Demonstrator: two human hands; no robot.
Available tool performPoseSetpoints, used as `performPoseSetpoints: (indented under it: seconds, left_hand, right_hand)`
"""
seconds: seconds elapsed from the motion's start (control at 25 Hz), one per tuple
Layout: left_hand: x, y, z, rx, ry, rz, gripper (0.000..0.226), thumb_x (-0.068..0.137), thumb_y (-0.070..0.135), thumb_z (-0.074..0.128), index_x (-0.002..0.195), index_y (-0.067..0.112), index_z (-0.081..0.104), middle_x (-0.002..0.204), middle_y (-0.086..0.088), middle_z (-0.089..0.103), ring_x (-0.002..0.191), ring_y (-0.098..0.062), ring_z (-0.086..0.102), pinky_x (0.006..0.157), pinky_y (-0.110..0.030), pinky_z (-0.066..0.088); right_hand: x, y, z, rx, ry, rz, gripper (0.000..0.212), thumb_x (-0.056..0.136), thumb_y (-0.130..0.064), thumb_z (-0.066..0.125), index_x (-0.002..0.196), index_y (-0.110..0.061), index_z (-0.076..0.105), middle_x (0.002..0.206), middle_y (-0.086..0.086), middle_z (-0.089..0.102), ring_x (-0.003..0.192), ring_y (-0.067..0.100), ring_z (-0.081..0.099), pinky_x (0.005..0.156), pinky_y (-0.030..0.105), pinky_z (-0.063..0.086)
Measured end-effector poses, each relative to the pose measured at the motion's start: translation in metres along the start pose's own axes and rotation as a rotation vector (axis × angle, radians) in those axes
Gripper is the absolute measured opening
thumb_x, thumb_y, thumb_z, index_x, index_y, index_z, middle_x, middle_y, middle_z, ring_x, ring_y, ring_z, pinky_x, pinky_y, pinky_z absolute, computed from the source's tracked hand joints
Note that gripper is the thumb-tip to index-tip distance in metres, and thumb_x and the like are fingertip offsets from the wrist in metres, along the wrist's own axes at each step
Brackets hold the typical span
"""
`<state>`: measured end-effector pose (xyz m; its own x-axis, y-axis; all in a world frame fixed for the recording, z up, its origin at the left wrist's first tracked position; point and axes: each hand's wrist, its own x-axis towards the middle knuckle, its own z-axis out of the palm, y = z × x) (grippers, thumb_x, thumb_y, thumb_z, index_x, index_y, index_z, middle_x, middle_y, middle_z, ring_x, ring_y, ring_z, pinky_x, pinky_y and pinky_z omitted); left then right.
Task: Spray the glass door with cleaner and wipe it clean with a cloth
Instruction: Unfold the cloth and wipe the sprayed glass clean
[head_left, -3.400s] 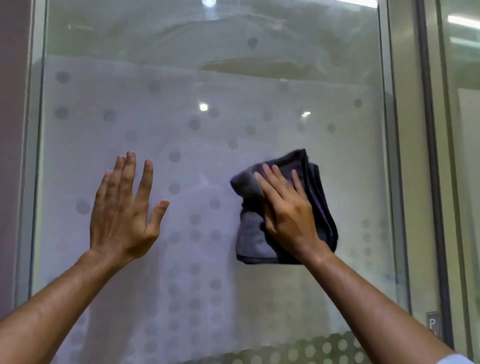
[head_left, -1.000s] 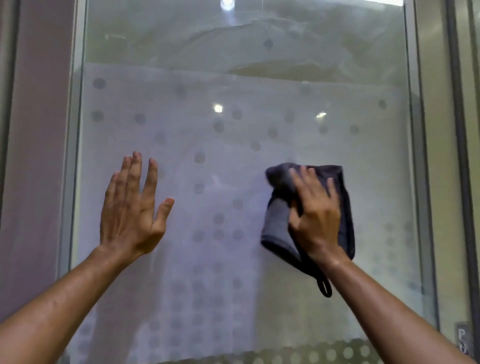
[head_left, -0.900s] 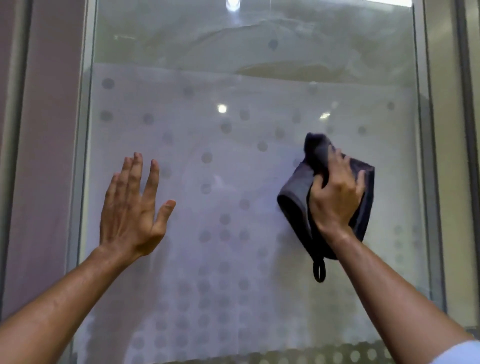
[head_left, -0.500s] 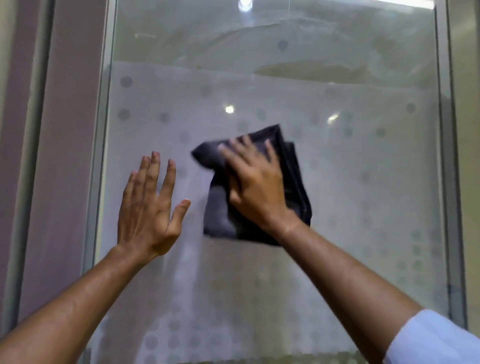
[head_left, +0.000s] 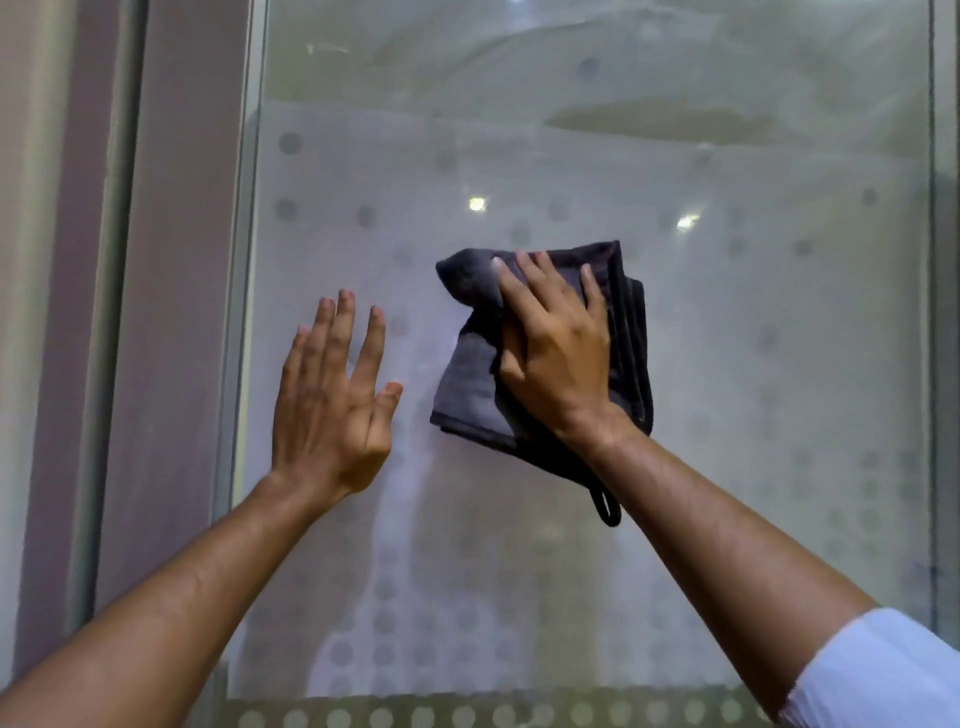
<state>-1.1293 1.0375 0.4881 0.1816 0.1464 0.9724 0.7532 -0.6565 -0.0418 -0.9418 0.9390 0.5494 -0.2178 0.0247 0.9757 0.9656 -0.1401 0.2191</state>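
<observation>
Right hand (head_left: 558, 358) lies flat on a dark grey folded cloth (head_left: 540, 364), fingers (head_left: 524, 291) spread and pointing up and to the left, pressing the cloth against the glass door (head_left: 753, 364). It grips nothing between its fingers; the palm and fingers simply bear on the fabric. The cloth sits near the middle of the pane, bunched at its upper left corner, with stacked folded edges showing along its right side. A small hanging loop (head_left: 607, 509) dangles from its lower edge, just beside the right wrist. A pale blue sleeve (head_left: 883, 675) shows at the lower right corner.

Left hand (head_left: 332, 405) is spread open with fingers upward, palm toward the glass, just beside the cloth's left edge and not touching it; whether the palm meets the pane cannot be told. The glass carries a frosted band patterned with grey dots (head_left: 289, 144), and two bright light reflections (head_left: 477, 203) sit above the cloth. A metal frame (head_left: 239, 364) runs down the pane's left side.
</observation>
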Motion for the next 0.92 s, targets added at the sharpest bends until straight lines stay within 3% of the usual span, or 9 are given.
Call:
performPoseSetpoints:
  seconds: [0.32,0.52,0.72,0.8,0.92]
  left_hand:
    - [-0.003,0.002,-0.001,0.013,-0.012,-0.01,0.07,0.093,0.039,0.031,0.155,0.019,0.006,0.163,-0.009,-0.004,0.151,-0.022,-0.007,0.12,-0.035,-0.006]
    - [-0.007,0.007,0.002,0.014,-0.009,-0.006,0.071,0.093,0.039,0.031,0.155,0.017,0.005,0.163,-0.008,-0.007,0.15,-0.021,-0.009,0.119,-0.033,-0.009]
    - [-0.009,0.017,0.005,0.013,0.012,-0.011,0.073,0.09,0.043,0.029,0.155,0.016,0.009,0.163,-0.011,-0.002,0.15,-0.023,-0.006,0.118,-0.029,-0.012]
    - [-0.009,0.018,0.005,-0.008,0.025,-0.024,0.072,0.09,0.041,0.032,0.155,0.015,0.013,0.163,-0.013,0.002,0.151,-0.025,-0.001,0.117,-0.027,-0.012]
    - [-0.008,0.017,0.005,-0.011,0.021,-0.023,0.072,0.09,0.041,0.033,0.154,0.015,0.014,0.163,-0.013,0.003,0.151,-0.026,0.001,0.118,-0.03,-0.009]
  right_hand:
    - [-0.142,-0.016,-0.014,0.029,-0.149,-0.406,0.038,0.092,-0.015,0.055,0.13,-0.012,0.062,0.139,0.017,0.055,0.135,0.031,0.047,0.108,0.061,0.033]
    - [-0.095,-0.023,-0.009,0.022,-0.035,0.022,0.054,0.08,-0.008,0.05,0.132,-0.014,0.06,0.141,0.014,0.055,0.134,0.03,0.048,0.113,0.056,0.028]
    - [-0.141,-0.013,-0.017,0.044,-0.156,-0.228,0.044,0.09,-0.018,0.054,0.134,-0.014,0.058,0.144,0.014,0.051,0.138,0.029,0.043,0.112,0.057,0.03]
    - [-0.157,0.015,-0.03,0.005,-0.135,-0.16,0.046,0.09,-0.014,0.046,0.134,-0.015,0.058,0.145,0.012,0.051,0.138,0.027,0.043,0.11,0.057,0.033]
    - [-0.172,0.058,-0.051,-0.036,-0.109,0.049,0.065,0.074,-0.007,0.049,0.139,-0.015,0.052,0.149,0.01,0.045,0.141,0.025,0.04,0.112,0.057,0.029]
